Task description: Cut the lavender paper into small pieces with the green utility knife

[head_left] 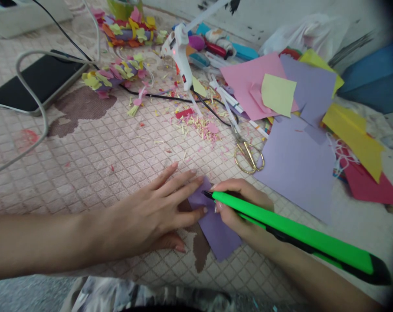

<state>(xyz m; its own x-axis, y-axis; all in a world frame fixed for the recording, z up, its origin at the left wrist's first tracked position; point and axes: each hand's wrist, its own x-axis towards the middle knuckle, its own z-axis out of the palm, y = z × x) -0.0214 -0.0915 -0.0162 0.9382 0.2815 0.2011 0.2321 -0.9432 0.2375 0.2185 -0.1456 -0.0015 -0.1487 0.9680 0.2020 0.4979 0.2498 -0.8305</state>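
A right hand (238, 212) is closed around a bright green utility knife (297, 229), holding it much like a pen, with the black tip over a small lilac paper rectangle (216, 229). The knife's body runs back along the forearm toward the lower right. The paper lies directly beneath the tip, on a patterned pink mat (95, 173), its long axis slanting from upper left to lower right. A left hand (147, 216) lies open and flat, holding nothing, its fingertips pressing the paper. Just beyond the grip are gold-handled scissors (248, 156) beside a large lilac sheet (294, 169). Farther off are paper shreds (196, 128) and a white glue gun (180, 56). Nothing lies between knife and paper.
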